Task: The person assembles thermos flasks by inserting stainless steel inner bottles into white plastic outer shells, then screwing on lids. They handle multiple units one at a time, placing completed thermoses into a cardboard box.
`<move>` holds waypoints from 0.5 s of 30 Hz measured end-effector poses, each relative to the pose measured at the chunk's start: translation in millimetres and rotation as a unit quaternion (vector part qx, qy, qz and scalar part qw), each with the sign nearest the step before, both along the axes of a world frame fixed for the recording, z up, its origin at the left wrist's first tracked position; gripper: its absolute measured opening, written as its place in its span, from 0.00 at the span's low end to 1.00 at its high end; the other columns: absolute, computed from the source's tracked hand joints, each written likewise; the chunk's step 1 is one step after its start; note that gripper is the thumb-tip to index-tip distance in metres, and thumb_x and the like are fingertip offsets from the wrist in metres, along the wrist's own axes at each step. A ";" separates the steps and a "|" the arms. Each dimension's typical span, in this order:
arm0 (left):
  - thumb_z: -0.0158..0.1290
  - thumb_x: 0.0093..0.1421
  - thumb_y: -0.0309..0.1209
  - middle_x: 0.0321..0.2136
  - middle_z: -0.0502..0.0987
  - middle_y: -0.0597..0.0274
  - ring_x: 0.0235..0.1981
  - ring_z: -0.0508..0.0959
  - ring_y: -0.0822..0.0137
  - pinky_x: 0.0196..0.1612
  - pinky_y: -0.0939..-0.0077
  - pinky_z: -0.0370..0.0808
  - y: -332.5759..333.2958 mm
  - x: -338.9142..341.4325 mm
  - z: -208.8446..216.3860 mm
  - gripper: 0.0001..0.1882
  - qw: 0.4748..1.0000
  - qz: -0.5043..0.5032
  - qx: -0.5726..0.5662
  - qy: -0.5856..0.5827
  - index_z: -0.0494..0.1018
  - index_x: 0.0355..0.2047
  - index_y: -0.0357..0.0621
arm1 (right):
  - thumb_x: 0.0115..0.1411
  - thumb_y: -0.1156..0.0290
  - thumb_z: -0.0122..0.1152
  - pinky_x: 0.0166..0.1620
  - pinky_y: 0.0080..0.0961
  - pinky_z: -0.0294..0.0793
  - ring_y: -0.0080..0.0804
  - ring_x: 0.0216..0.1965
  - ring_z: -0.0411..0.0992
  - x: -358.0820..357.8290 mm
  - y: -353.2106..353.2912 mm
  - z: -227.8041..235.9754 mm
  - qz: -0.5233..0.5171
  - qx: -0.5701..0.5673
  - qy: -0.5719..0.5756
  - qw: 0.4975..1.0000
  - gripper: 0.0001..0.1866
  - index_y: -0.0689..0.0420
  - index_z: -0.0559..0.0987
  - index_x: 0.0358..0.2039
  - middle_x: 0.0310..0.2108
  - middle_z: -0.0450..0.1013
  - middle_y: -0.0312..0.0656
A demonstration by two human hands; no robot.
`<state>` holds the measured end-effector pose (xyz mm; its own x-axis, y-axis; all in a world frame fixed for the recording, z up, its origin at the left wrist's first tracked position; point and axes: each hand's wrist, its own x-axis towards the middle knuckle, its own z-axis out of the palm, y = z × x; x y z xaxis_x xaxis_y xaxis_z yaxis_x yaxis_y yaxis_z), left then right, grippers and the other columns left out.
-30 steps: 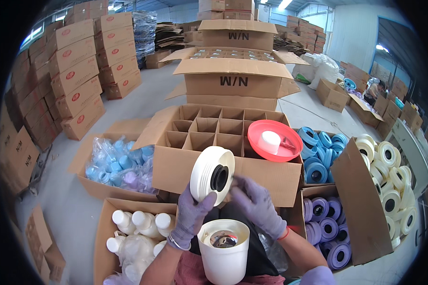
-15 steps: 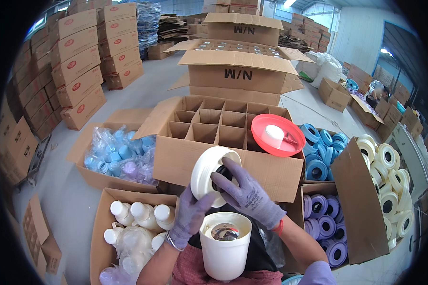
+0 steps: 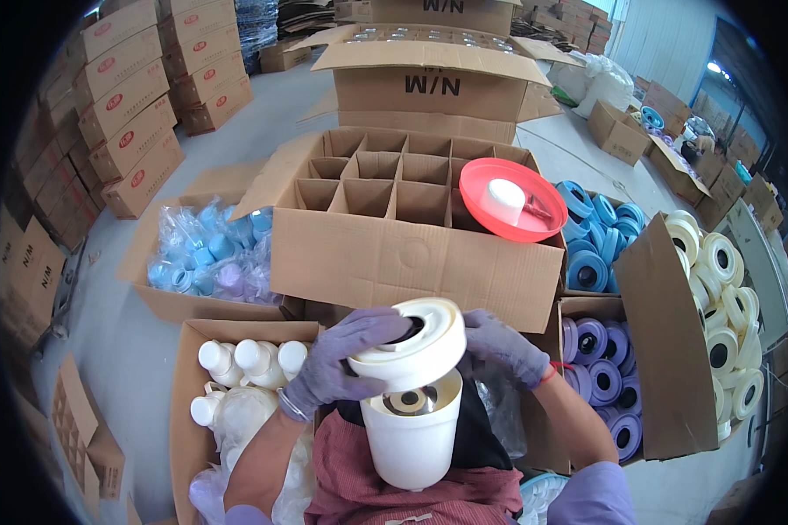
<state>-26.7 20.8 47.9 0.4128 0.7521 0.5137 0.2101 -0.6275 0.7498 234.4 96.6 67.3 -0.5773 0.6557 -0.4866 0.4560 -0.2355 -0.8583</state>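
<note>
My left hand (image 3: 346, 352) in a grey-purple glove grips the left side of a cream ring-shaped collar (image 3: 420, 360) with a dark hole in its middle. The collar is tilted just above the rim of a white cylindrical flask body (image 3: 409, 446), covering the back of its opening. A shiny mirrored liner (image 3: 410, 401) shows inside the body, which stands upright against my lap. At the collar's right edge, my gloved right hand (image 3: 510, 350) has its fingers bent against the side; their tips are partly hidden.
A divided carton (image 3: 411, 262) stands ahead, with a red dish (image 3: 473, 210) on its right corner. White bottles (image 3: 258, 360) fill a box at left; bagged blue caps (image 3: 206, 254) lie behind. Purple rings (image 3: 604, 381), blue rings (image 3: 587, 267) and cream rings (image 3: 722, 350) are at right.
The collar has come down from upright to a flatter tilt above the flask body. My right fingers have left its hole for its right edge. The view has tipped downward.
</note>
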 end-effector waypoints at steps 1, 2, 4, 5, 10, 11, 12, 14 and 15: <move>0.68 0.48 0.43 0.56 0.75 0.55 0.61 0.70 0.50 0.64 0.56 0.64 -0.9 -5.0 -6.0 0.36 0.998 -0.012 -0.061 -0.023 0.75 0.55 0.40 | 0.68 0.59 0.51 0.24 0.13 0.69 0.15 0.26 0.74 8.8 -1.2 -20.9 -0.104 0.030 0.050 0.993 0.19 0.63 0.77 0.46 0.28 0.75 0.36; 0.67 0.49 0.43 0.55 0.76 0.56 0.60 0.70 0.50 0.64 0.56 0.65 -1.2 -8.5 -16.4 0.35 0.998 -0.032 -0.051 0.016 0.75 0.55 0.40 | 0.69 0.60 0.50 0.33 0.15 0.71 0.17 0.34 0.74 16.1 -1.7 -35.9 -0.127 0.052 0.078 0.987 0.20 0.64 0.77 0.48 0.33 0.75 0.37; 0.68 0.48 0.43 0.54 0.77 0.57 0.61 0.70 0.51 0.65 0.55 0.63 -0.2 -7.5 -26.5 0.35 0.995 -0.084 -0.039 0.028 0.76 0.55 0.41 | 0.71 0.61 0.47 0.50 0.20 0.71 0.22 0.47 0.72 13.4 -14.2 -39.1 -0.133 0.089 0.160 0.974 0.20 0.64 0.75 0.52 0.44 0.75 0.40; 0.69 0.47 0.43 0.54 0.77 0.58 0.61 0.69 0.51 0.65 0.55 0.63 1.5 -9.8 -27.5 0.35 0.994 -0.097 -0.035 0.036 0.76 0.55 0.42 | 0.72 0.61 0.45 0.57 0.23 0.68 0.25 0.52 0.70 5.9 -23.3 -39.5 -0.118 0.108 0.216 0.963 0.21 0.65 0.75 0.54 0.49 0.74 0.42; 0.70 0.45 0.44 0.54 0.77 0.58 0.61 0.69 0.50 0.66 0.53 0.62 -7.4 -1.7 -25.4 0.36 0.989 -0.136 -0.045 0.038 0.76 0.53 0.43 | 0.71 0.63 0.40 0.63 0.29 0.64 0.36 0.59 0.68 -13.1 -50.4 -42.1 -0.075 0.149 0.208 0.964 0.22 0.66 0.74 0.54 0.56 0.70 0.51; 0.70 0.45 0.45 0.53 0.77 0.58 0.61 0.69 0.50 0.66 0.53 0.62 -13.7 -1.5 -27.0 0.36 0.990 -0.129 -0.039 0.035 0.77 0.53 0.43 | 0.71 0.63 0.41 0.63 0.30 0.64 0.37 0.59 0.68 -15.7 -53.8 -45.6 -0.077 0.144 0.229 0.960 0.22 0.67 0.75 0.53 0.56 0.70 0.51; 0.68 0.48 0.48 0.54 0.76 0.59 0.60 0.70 0.50 0.66 0.51 0.61 -20.6 1.6 -23.2 0.34 0.992 -0.114 -0.007 0.060 0.76 0.53 0.43 | 0.71 0.63 0.41 0.63 0.31 0.64 0.38 0.59 0.68 -16.8 -57.4 -49.1 -0.083 0.137 0.249 0.955 0.22 0.67 0.75 0.52 0.56 0.70 0.52; 0.65 0.51 0.50 0.55 0.76 0.58 0.60 0.71 0.51 0.66 0.50 0.60 -40.0 8.6 -16.0 0.34 0.984 -0.031 0.039 0.171 0.75 0.54 0.45 | 0.71 0.62 0.41 0.63 0.32 0.64 0.39 0.59 0.68 -20.0 -46.3 -73.6 -0.027 0.111 0.303 0.946 0.22 0.66 0.77 0.50 0.57 0.70 0.52; 0.63 0.52 0.52 0.55 0.75 0.58 0.59 0.71 0.51 0.66 0.50 0.60 -49.6 12.7 -8.6 0.34 0.971 0.012 0.064 0.228 0.75 0.54 0.45 | 0.71 0.61 0.41 0.64 0.32 0.63 0.39 0.59 0.68 -23.1 -38.9 -80.1 0.003 0.100 0.333 0.938 0.23 0.66 0.78 0.50 0.57 0.70 0.52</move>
<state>-14.0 -28.8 39.3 0.6023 0.7065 0.3717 0.5182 -0.7002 0.4911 211.3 57.7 -12.8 -0.7129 0.6919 0.1143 -0.1950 -0.0390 -0.9800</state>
